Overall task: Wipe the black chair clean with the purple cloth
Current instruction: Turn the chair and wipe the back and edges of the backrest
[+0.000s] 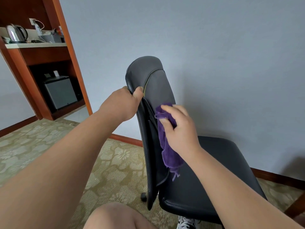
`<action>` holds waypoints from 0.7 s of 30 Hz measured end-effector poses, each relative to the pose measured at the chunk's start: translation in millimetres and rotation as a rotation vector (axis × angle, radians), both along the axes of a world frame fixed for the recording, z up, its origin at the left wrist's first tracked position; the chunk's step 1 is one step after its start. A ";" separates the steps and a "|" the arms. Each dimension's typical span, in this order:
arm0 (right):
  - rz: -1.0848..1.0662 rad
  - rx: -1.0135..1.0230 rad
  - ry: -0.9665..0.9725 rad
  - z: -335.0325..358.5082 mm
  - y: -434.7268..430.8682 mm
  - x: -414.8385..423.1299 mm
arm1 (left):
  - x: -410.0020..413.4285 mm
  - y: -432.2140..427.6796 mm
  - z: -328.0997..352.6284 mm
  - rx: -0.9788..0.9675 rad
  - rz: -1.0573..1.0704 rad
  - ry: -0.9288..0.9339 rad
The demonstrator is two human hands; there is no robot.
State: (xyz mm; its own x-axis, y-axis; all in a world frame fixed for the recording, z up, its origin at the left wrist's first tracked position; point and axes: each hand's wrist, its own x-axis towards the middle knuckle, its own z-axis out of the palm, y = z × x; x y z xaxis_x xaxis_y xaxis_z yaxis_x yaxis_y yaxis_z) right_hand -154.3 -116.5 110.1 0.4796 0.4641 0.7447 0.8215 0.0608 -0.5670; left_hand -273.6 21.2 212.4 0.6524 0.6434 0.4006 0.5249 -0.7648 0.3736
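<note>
So the purple cloth (170, 156) is bunched up in the middle of the frame, right against the front of the backrest about halfway up. The top wad sits inside the right hand (179, 128). That grip is closed on it, thumb pressing into the fabric and fingers wrapped over the top. The rest of the cloth hangs below the hand in a loose tail, with frayed threads dangling just above the seat.

The black chair (158, 83) fills the centre and lower right, seen side-on, with its backrest upright and the seat (214, 162) sticking out to the right. The left hand (123, 103) is a bit up and left of the cloth. Its grip is clamped on the backrest's left edge, thumb on the front face and fingers curled round the back. The two hands are near each other but not touching. One caster (143, 196) peeks out under the chair.

Around that:
- patterned green carpet (33, 154) across the lower left
- plain bluish wall (214, 47) behind the chair
- bare knee (115, 215) and a sneaker (186, 223) at the bottom edge
- wooden alcove (72, 55) at upper left, with a steel kettle (15, 33) on its pale surface (36, 45) and a grey mini fridge (59, 93) in the cubby below
</note>
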 end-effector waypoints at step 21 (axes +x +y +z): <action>-0.036 -0.025 0.316 -92.0 4.0 -72.4 | -0.2 -1.5 0.8 0.023 0.034 0.067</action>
